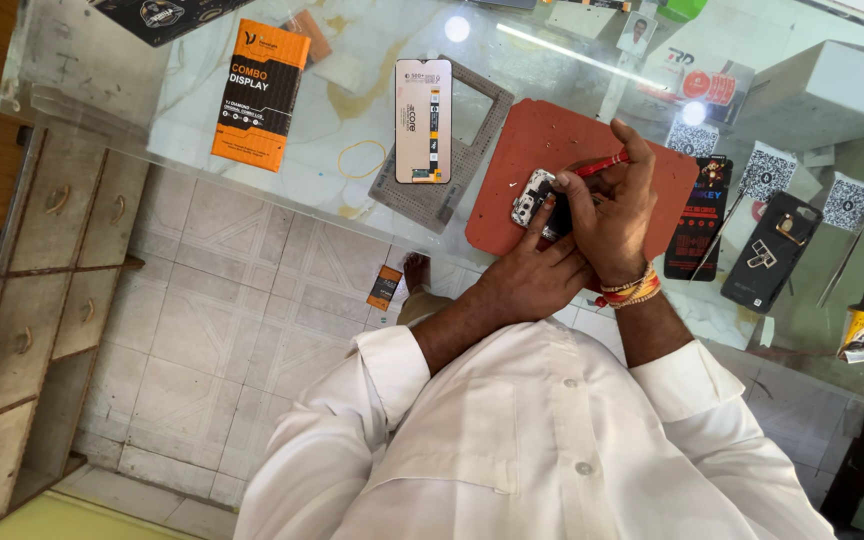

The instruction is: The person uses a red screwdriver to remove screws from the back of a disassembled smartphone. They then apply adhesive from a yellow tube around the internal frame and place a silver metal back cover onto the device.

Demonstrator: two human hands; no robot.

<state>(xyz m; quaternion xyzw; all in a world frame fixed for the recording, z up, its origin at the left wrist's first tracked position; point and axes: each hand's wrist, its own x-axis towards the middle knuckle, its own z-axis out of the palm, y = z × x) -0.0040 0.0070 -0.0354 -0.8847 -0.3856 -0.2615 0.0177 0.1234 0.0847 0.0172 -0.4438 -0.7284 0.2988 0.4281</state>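
An opened phone [532, 197] with its inner parts showing lies on a red work mat [522, 160] on the glass counter. My left hand [532, 275] grips the phone's near end and holds it steady. My right hand [607, 215], with coloured thread bands at the wrist, holds a red-handled screwdriver [604, 163] whose tip points down into the phone. Both hands touch each other over the phone.
A replacement display [423, 120] rests on a grey perforated tray [477, 135] left of the mat. An orange box [260, 95] lies farther left. Dark phone cases [777, 250], tweezers [840, 265] and a small glue bottle [861, 325] are to the right. Wooden drawers [42, 250] show below the glass.
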